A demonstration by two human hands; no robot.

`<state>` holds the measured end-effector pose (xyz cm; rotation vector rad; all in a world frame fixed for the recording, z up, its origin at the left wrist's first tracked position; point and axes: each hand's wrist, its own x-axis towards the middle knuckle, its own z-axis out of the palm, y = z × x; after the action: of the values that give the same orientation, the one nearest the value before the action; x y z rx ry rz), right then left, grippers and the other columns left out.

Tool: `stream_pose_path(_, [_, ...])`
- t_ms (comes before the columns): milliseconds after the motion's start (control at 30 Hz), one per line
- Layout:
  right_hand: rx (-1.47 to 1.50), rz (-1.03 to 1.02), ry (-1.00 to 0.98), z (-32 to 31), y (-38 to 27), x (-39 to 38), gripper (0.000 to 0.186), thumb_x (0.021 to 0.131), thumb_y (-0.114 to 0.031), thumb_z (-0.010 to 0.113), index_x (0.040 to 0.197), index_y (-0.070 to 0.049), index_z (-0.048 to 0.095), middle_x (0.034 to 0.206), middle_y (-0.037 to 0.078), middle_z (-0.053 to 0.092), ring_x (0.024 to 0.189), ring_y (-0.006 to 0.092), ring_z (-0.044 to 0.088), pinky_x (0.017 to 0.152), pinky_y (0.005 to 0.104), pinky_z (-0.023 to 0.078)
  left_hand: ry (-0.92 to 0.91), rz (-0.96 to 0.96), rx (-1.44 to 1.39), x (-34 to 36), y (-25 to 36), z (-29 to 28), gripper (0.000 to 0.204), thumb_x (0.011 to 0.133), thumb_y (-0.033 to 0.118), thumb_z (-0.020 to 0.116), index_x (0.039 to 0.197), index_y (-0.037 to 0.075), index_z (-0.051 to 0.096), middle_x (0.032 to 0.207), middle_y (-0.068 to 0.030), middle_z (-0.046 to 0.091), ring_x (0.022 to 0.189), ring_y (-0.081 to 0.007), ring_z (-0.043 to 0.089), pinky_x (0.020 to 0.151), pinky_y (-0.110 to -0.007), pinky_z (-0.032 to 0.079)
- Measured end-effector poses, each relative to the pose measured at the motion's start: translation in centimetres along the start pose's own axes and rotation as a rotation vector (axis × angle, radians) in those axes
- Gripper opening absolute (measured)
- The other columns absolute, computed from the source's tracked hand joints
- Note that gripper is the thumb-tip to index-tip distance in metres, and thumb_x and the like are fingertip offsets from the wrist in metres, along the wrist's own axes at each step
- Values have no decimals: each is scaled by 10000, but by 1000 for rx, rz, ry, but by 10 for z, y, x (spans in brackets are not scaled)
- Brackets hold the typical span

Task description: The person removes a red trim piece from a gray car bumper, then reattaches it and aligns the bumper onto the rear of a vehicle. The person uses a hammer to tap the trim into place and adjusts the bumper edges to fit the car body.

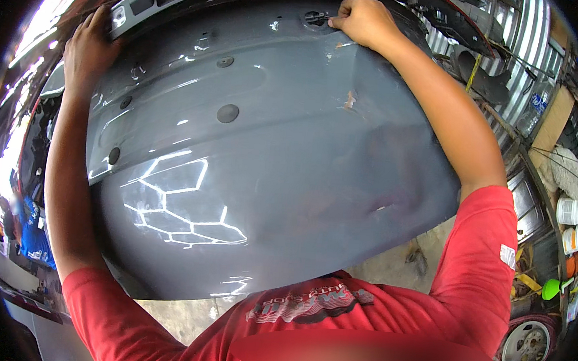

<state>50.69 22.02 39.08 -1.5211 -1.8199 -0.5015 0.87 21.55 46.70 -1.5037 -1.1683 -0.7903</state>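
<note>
Filling most of the view, a dark grey car body panel [290, 154] lies ahead of the torso, between both forearms. Long axis runs roughly side to side, right end a bit farther from the body; fisheye bends the edges, so exact angle is unclear. Next in size, a grey trim strip [155, 7] slants along the far left, beyond the panel's upper edge. Left hand [90, 48] is up at the far left corner, beside the strip's near end, fingers bent; cannot tell whether it grips or just rests, the fingertips are hidden. Right hand [363, 21] reaches the panel's far right part, thumb and forefinger pinched together. Key relation: the round opening [310, 21] sits just left of those fingertips, so the right hand is clearly nearer and the left is well apart from it. Smaller, a round dark plug [227, 114] sits mid-panel, nearer the body and left of the opening. Smallest, a black fitting [320, 15] lies across the opening, its right end seemingly caught between right thumb and forefinger.
</note>
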Motion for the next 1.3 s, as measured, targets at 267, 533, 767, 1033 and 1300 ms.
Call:
stream_pose_path(267, [-39, 14, 3, 9, -16, 8, 366, 794, -381, 852, 1042, -118, 792, 1060, 161, 764, 1032, 385, 722, 918, 504, 563, 38, 68, -19, 0, -8, 5, 697, 801, 350, 792, 1418, 122, 563, 1286, -156, 681, 1175, -392, 654, 958, -485, 539])
stream_pose_path(533, [-218, -126, -149, 9, -47, 8, 422, 998, -261, 572, 1372, -66, 560, 1182, 224, 710, 1130, 392, 677, 993, 551, 474, -4, 34, -2, -3, -10, 10, 699, 797, 307, 776, 1430, 117, 546, 1300, -163, 670, 1180, -403, 648, 955, -489, 537])
stream_pose_path(767, [-200, -307, -156, -7, -27, -43, 488, 997, -384, 616, 1424, -150, 589, 1184, 176, 718, 1136, 360, 674, 1054, 596, 400, 28, 30, 79, -14, -15, 20, 698, 795, 277, 798, 1432, 152, 540, 1342, -143, 641, 1231, -388, 622, 989, -511, 509])
stream_pose_path(1033, [-7, 239, 328, -84, 103, -78, 620, 772, -154, 806, 1302, -11, 520, 1253, 227, 576, 1217, 416, 534, 1015, 515, 445, 74, 82, 104, -23, -15, 22, 738, 794, 326, 800, 1452, 159, 510, 1361, -137, 616, 1251, -378, 601, 999, -510, 495])
stream_pose_path(1300, [-371, 283, 158, -90, 153, -54, 893, 690, -318, 917, 1451, -83, 513, 1419, 242, 555, 1306, 402, 547, 1112, 505, 433, 13, 63, 122, -25, -11, 14, 740, 776, 345, 821, 1433, 164, 533, 1332, -111, 633, 1244, -355, 605, 1020, -496, 479])
